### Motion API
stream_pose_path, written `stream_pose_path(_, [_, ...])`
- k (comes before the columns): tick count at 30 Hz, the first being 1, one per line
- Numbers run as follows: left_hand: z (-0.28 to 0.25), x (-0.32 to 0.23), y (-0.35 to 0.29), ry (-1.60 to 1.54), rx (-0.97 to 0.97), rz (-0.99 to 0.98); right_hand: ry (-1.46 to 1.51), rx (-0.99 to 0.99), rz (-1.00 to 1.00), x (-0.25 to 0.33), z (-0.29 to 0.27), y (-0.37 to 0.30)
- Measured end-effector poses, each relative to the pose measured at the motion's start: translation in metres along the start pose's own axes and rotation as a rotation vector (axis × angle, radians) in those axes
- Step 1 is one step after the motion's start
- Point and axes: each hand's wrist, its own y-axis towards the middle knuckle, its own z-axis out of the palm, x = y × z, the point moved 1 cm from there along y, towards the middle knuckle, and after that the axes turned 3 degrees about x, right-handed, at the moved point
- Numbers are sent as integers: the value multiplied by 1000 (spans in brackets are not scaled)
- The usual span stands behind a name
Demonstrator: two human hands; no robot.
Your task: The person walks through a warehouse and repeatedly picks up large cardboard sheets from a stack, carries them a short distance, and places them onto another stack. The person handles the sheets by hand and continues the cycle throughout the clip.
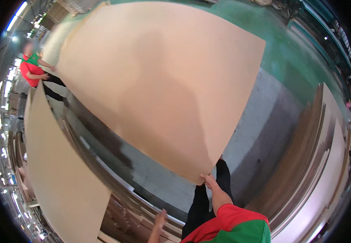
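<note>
Large tan board sheet [163,81], centre, gripped at its near corner.
Co-worker [30,73], one hand [53,68] by its left corner; left-hand board stack [58,162]; my left hand [160,219], blurred, fingers loose, seemingly empty; my right hand [210,181], pinching the sheet's corner, thumb on top; right-hand board stack [305,168]. Gripping looks done; the sheet rests on neither stack yet.

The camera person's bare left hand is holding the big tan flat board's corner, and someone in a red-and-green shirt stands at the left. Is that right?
Not the left hand: the head view shows the bare right hand holding the corner of the big tan flat board. The rest is right.
</note>
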Motion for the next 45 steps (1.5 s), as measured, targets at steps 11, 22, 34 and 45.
stream_pose_path(11, [38,-270,215,-611,-384,607,-52,-156,-153,103,-3,23])
stream_pose_path(22, [50,-325,254,-698,-397,470,279,-50,-146,208,-8,86])
stream_pose_path(34, [70,-360,206,-409,-493,411,-157,-168,106,252,-42,86])
stream_pose_path(45, [192,-123,11,-205,-274,308,-1309,326,82,325,-61,53])
